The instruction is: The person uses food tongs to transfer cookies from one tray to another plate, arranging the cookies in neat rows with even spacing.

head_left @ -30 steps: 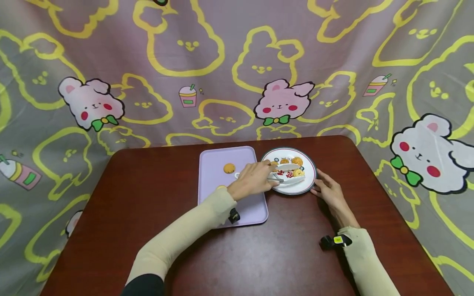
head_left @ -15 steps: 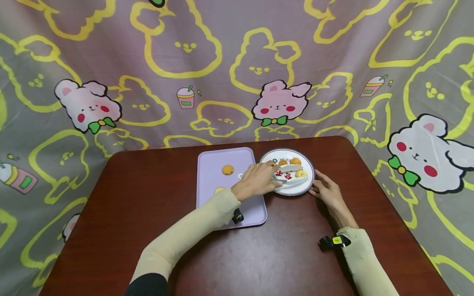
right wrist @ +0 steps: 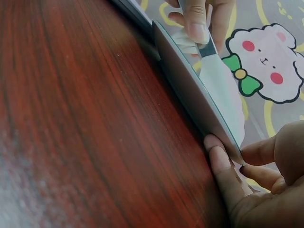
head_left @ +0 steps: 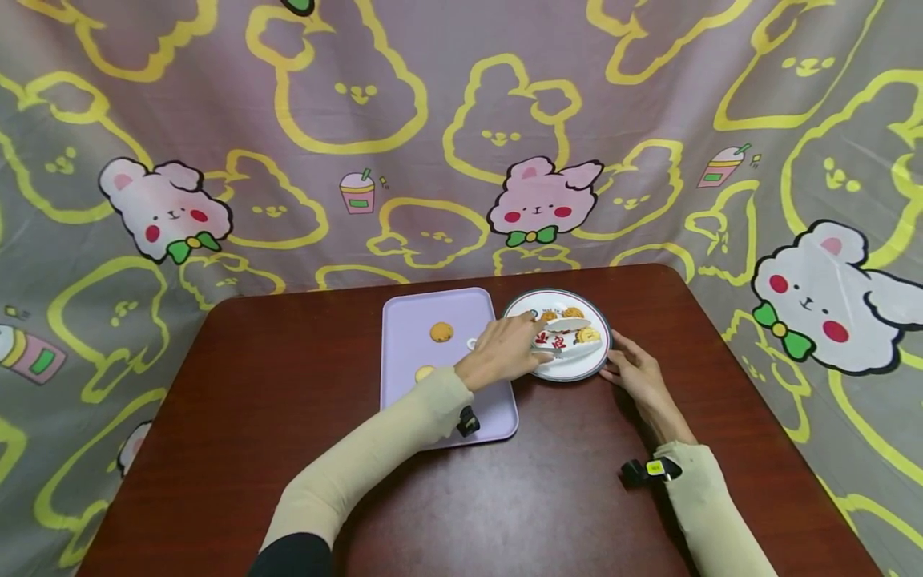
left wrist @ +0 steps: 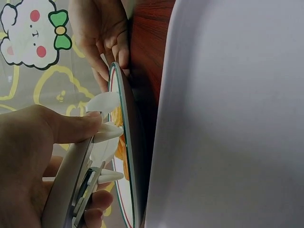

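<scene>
My left hand [head_left: 501, 353] grips a pair of tongs [left wrist: 64, 185] with white tips, reaching across the tray. In the head view, the tongs' two arms spread over a white plate [head_left: 570, 371] with a dark rim. A pale yellow cookie [head_left: 588, 336] lies near the tips, between the arms. Browner swirled cookies [head_left: 573, 313] sit toward the plate's far side, partly hidden by the hand and tongs. With thumb and fingers, my right hand [head_left: 639, 377] pinches the plate's right edge, as the right wrist view shows up close.
Left of the plate is a lilac tray [head_left: 401, 336] under my left forearm. It bears a round brown cookie [head_left: 441, 332], a paler cookie [head_left: 425, 373] and a small white ring-shaped piece [head_left: 472, 344]. A patterned curtain [head_left: 404, 120] hangs behind the dark wooden table [head_left: 303, 377].
My left hand and the tongs have shifted slightly right over the plate, and the pale yellow cookie has moved right with them. My right hand keeps its hold on the plate's edge.
</scene>
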